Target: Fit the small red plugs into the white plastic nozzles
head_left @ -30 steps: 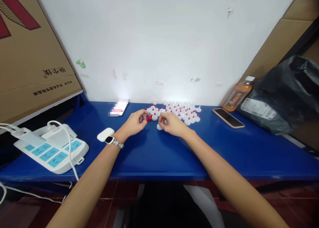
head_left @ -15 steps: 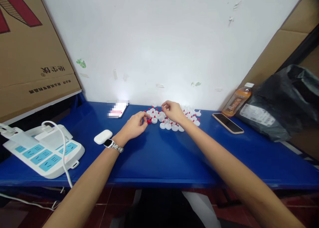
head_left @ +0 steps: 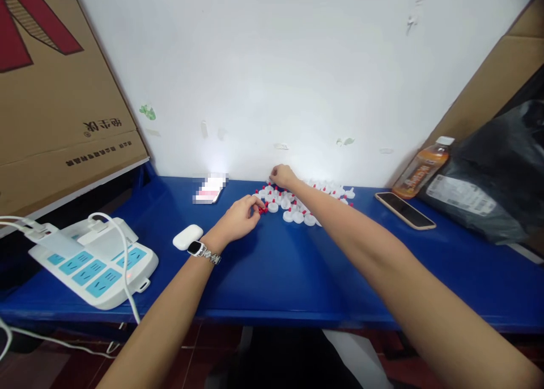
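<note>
Many small white round caps, most with a red tip, stand grouped by the wall on the blue table. My right hand reaches over them to the back left of the group. Its fingers are pinched together just above a white cap, and what they hold is too small to make out. At the group's front left, my left hand has its fingers curled beside a little heap of loose red tips. Its fingertips touch the heap; anything between them is hidden.
A white power strip with plugged-in chargers and a white earbud case lie left. Behind them is a lit phone. To the right are another phone, an orange drink bottle and a dark plastic bag.
My right hand has moved back and left over the caps, toward the wall. The left hand stays by the red tips, its fingers drawn closer together. The whole view has shifted slightly.
</note>
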A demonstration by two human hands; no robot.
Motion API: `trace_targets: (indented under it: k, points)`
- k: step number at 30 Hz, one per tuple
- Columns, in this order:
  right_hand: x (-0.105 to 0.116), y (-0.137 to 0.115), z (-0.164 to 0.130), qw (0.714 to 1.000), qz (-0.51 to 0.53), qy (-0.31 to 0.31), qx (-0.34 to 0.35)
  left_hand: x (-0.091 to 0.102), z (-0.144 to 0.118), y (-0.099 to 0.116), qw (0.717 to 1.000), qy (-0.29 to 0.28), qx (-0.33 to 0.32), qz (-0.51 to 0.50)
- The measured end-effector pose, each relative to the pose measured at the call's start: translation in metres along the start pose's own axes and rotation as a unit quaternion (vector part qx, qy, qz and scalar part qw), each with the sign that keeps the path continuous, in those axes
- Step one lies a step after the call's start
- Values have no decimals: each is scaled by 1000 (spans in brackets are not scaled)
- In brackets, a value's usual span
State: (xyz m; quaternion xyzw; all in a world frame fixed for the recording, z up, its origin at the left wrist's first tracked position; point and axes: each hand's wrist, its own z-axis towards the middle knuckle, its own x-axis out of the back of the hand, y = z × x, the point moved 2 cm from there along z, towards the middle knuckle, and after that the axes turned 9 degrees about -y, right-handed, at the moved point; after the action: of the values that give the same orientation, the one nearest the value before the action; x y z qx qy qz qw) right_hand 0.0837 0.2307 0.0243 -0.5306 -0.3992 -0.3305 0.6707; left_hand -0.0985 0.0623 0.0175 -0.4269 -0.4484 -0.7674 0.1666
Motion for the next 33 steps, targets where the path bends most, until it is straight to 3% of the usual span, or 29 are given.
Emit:
trace_targets:
  k: [5, 10, 12, 15, 17, 20, 25, 33]
  points:
    - [22, -17, -28, 998, 27, 39, 36, 3, -1, -3, 999, 47, 1, 17]
    - [36, -48, -104, 962, 214, 75, 152, 11, -6, 5, 991, 137, -12, 9]
    - [30, -56, -131, 952, 241, 66, 175, 10, -6, 10, 993, 114, -24, -14]
    - [18, -57, -155, 946, 269, 59, 169, 5, -4, 13, 997, 24, -43, -56]
    - [13, -52, -162, 954, 244, 78, 157, 4, -3, 12, 997, 4, -43, -65]
    - [9, -44, -169, 973, 109, 114, 169, 10, -4, 3, 998, 38, -13, -56]
    - [-1, -43, -175, 970, -126, 87, 189, 16, -7, -9, 997, 48, 45, -41]
    - [-9, -44, -168, 966, -173, 70, 181, 9, -6, -3, 998, 12, 41, -35]
